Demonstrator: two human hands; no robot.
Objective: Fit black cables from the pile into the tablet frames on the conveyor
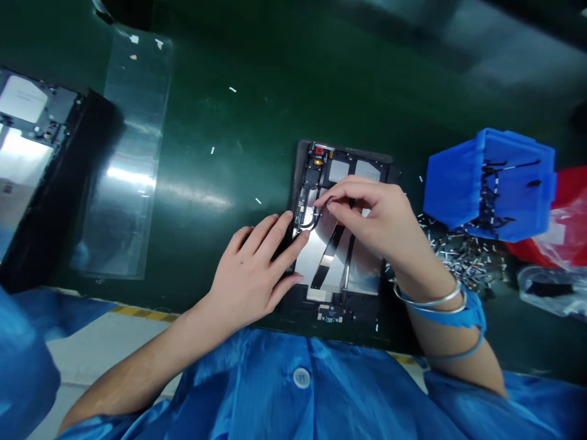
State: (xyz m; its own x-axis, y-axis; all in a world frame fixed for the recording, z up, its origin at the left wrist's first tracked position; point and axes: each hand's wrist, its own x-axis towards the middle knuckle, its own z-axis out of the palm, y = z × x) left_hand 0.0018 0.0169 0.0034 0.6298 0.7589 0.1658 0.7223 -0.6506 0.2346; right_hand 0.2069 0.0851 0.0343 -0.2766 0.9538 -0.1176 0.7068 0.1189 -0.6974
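An opened, tablet-like device (342, 256) is lying at the middle of the table's near edge, its black frame surrounding bright silver plates. Pale rectangular labels (339, 170) are sitting at its far end beside a small red part (319, 151), and a flat, glossy black ribbon (328, 260) is slanting across the metal. A little circuit board (330, 313) is showing at the near end.

The right hand (376, 211) is pinching a thin, curving black cable (313, 221), thumb and forefinger closing together on it; this hand is covering part of the plates. The left hand (257, 278) is resting along the device's left side, its fingers spreading apart.

Toward the right edge of the smooth dark green table (220, 122), a blue plastic bin (452, 183) is holding dark scraps, and a loose heap of shiny snippets (472, 260) is spilling beside it. A red bag (571, 208) and a crinkled clear bag (545, 293) are lying beyond. Toward the left edge, a clear plastic sheet (132, 153) is reflecting light beside another opened device (25, 98).
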